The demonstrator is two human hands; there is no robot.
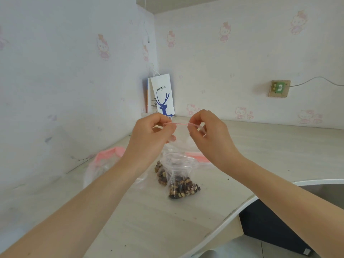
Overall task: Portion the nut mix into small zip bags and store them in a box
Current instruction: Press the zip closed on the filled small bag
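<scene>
Above the back corner of the pale wood-grain table [260, 149]: small clear plastic zip bag with pink seal strip [179, 124], strip level and crosswise, left hand [150, 131] pinching one end, right hand [208, 135] the other, equally near; clear nut-mix bag [178, 183] lying beneath.

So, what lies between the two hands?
Head view: the red zip strip of a small zip bag, pinched at its ends by the left hand and right hand.

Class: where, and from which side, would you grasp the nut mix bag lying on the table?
Pinch the nut mix bag by its empty, gaping upper plastic, from above: the nuts sit at the near end, so lifting there likely keeps them in.
</scene>
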